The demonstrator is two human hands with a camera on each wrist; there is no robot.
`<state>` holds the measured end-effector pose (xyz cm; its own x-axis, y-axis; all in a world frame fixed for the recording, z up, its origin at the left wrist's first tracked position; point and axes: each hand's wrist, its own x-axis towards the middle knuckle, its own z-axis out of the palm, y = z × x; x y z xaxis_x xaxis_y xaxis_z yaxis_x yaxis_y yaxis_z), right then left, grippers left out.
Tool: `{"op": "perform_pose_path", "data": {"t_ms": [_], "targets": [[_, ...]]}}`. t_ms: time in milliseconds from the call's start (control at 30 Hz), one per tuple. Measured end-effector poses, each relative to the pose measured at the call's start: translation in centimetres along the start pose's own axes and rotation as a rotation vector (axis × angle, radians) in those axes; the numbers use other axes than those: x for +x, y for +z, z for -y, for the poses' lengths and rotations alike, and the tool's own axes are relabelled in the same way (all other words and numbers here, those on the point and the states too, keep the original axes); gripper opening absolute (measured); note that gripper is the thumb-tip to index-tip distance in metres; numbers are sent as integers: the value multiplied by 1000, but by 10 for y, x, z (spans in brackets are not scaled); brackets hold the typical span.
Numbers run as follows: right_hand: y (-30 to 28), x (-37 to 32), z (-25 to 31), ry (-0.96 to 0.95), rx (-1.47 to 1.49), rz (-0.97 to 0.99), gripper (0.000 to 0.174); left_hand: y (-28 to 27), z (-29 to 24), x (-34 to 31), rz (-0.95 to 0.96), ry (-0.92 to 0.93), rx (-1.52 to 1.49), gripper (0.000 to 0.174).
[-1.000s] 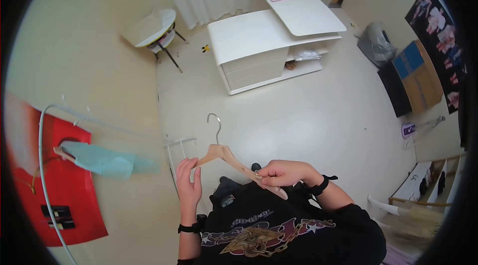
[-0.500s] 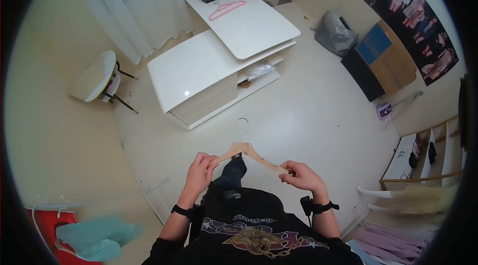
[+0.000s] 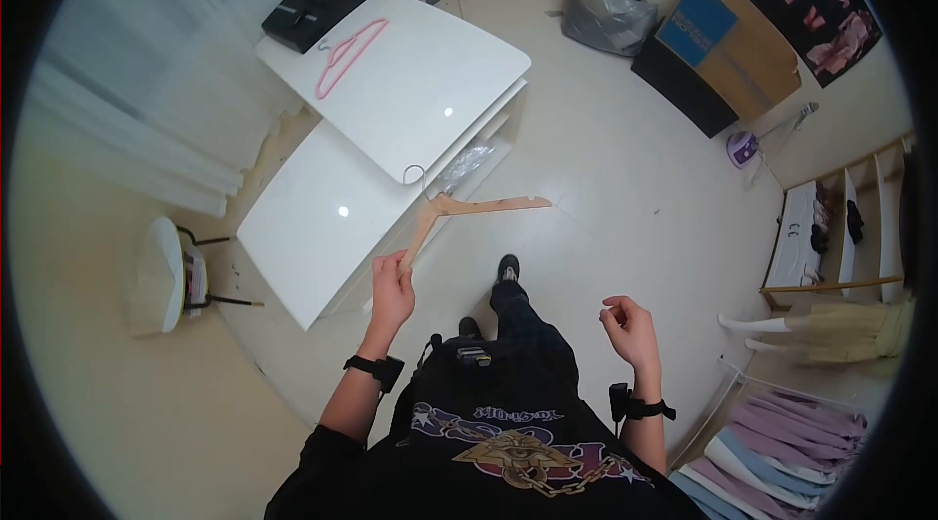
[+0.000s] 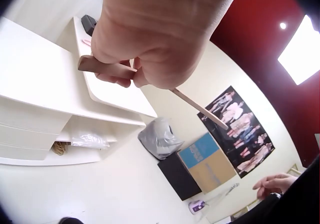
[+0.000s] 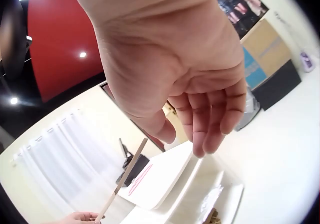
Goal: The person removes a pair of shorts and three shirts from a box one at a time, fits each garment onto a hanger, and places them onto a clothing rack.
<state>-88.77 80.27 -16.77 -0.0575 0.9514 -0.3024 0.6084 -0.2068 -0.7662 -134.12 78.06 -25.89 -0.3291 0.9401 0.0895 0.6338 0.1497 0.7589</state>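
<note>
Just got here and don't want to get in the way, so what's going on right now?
A person is holding a wooden hanger by one end in the left hand, with nothing hung on it. The right hand is off the hanger, its fingers loosely bent and holding nothing. In front of them stands a white counter, where a pink hanger lies near a black machine.
</note>
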Motion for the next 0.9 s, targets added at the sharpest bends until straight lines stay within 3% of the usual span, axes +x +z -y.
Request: {"op": "perform_pose_path", "data": {"t_ms": [133, 200, 367, 433, 667, 833, 900], "targets": [[-5, 66, -20, 123, 89, -64, 23, 45, 21, 98, -7, 57, 123, 30], [-14, 110, -8, 122, 80, -80, 23, 64, 22, 146, 26, -117, 134, 35], [-34, 205, 41, 67, 185, -86, 22, 100, 27, 244, 68, -226, 138, 35], [-48, 238, 66, 3, 42, -83, 24, 118, 48, 275, 63, -295, 159, 36], [-80, 326, 88, 107, 37, -61, 24, 171, 85, 359, -52, -465, 84, 36], [-97, 396, 120, 206, 17, -106, 25, 201, 114, 427, -75, -433, 175, 38], [-110, 424, 141, 172, -56, -100, 25, 209, 111, 449, -68, -498, 189, 38]]}}
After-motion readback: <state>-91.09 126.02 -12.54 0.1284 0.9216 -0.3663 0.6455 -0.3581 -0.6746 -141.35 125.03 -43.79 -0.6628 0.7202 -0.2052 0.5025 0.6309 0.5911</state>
